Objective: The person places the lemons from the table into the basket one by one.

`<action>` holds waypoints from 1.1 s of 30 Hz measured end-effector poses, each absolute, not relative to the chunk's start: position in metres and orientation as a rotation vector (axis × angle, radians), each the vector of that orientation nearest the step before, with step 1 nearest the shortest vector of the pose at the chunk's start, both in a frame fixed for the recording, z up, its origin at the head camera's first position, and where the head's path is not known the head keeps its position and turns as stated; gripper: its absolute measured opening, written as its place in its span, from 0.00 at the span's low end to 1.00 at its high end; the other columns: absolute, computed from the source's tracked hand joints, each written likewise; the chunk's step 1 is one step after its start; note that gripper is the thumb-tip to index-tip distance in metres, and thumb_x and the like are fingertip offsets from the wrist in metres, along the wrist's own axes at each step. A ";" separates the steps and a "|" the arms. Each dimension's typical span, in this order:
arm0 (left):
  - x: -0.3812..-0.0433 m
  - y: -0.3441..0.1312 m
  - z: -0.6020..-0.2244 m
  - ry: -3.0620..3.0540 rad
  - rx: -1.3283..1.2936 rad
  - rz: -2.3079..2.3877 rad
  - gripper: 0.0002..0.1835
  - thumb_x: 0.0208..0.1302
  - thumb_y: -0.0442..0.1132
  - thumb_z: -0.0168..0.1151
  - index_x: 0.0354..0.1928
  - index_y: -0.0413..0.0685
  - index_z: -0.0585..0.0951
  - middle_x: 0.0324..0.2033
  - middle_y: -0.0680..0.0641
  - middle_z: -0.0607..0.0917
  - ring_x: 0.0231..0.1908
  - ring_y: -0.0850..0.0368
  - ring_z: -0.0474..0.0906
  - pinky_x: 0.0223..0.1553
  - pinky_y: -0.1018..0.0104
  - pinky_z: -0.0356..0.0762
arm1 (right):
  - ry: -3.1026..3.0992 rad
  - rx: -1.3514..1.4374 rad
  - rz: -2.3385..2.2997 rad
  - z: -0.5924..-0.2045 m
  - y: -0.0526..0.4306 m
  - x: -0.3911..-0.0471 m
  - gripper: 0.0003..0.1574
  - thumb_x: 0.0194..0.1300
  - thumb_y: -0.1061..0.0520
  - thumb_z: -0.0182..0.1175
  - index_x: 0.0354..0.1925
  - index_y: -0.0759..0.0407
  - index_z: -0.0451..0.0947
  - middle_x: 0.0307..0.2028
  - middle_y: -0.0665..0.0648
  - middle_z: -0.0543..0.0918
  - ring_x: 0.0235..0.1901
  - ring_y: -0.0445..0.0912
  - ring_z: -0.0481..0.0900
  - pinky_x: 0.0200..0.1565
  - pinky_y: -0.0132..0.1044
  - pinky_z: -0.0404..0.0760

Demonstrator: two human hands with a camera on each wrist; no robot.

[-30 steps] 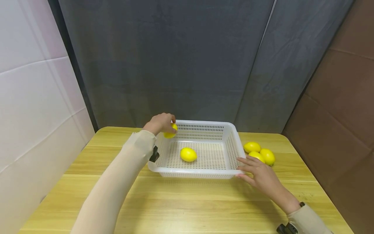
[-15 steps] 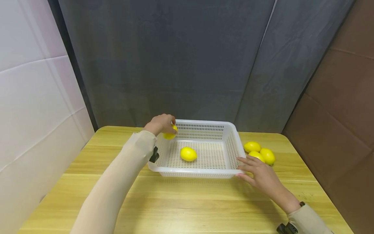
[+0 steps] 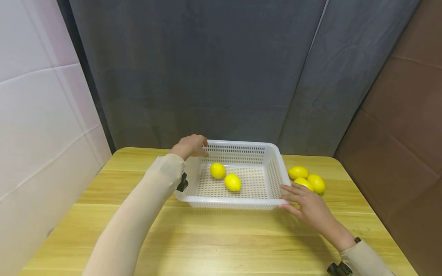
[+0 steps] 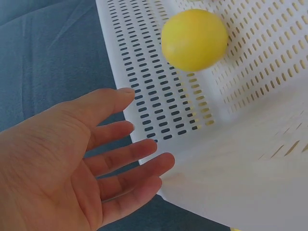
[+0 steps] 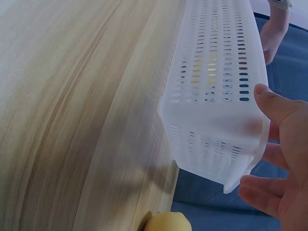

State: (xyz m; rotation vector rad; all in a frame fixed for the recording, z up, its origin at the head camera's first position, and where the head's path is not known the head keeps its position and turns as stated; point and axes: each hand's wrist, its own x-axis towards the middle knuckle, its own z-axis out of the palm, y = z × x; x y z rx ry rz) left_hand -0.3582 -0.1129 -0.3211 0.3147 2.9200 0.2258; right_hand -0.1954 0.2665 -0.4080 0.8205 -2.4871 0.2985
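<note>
Two lemons (image 3: 233,183) lie side by side inside a white perforated plastic basket (image 3: 235,200); smooth, probably firm and light, they would likely roll and are best cupped around the middle. The left hand (image 3: 190,145), relaxed and holding nothing, hangs at the far-left rim. The right hand (image 3: 308,203) rests extended fingers at the near-right corner, thumb contact unclear. Three more lemons (image 3: 315,184) cluster on the wooden table (image 3: 221,237).

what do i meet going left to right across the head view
White wall, left hand, farther lemon in the basket, nearer lemon in the basket, three lemons outside it, brown wall.
</note>
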 end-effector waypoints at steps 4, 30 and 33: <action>-0.357 -0.113 -0.320 2.927 0.322 0.233 0.27 0.62 0.52 0.66 0.61 0.51 0.77 0.61 0.44 0.79 0.56 0.46 0.77 0.58 0.47 0.77 | -2.491 0.821 0.298 -0.408 0.266 -0.195 0.17 0.49 0.46 0.75 0.39 0.48 0.89 0.56 0.55 0.85 0.56 0.61 0.82 0.50 0.58 0.83; -0.321 -0.121 -0.285 3.018 0.537 0.258 0.27 0.62 0.51 0.67 0.61 0.51 0.77 0.57 0.44 0.83 0.56 0.47 0.79 0.58 0.48 0.79 | -2.500 0.813 0.300 -0.407 0.268 -0.193 0.17 0.49 0.46 0.75 0.39 0.49 0.89 0.56 0.56 0.85 0.56 0.62 0.81 0.50 0.58 0.83; -0.305 -0.120 -0.282 3.048 0.593 0.248 0.26 0.62 0.50 0.67 0.60 0.52 0.78 0.56 0.45 0.84 0.54 0.47 0.80 0.55 0.49 0.81 | -2.497 0.814 0.299 -0.407 0.268 -0.193 0.17 0.49 0.47 0.75 0.39 0.49 0.89 0.56 0.56 0.85 0.56 0.62 0.82 0.50 0.59 0.83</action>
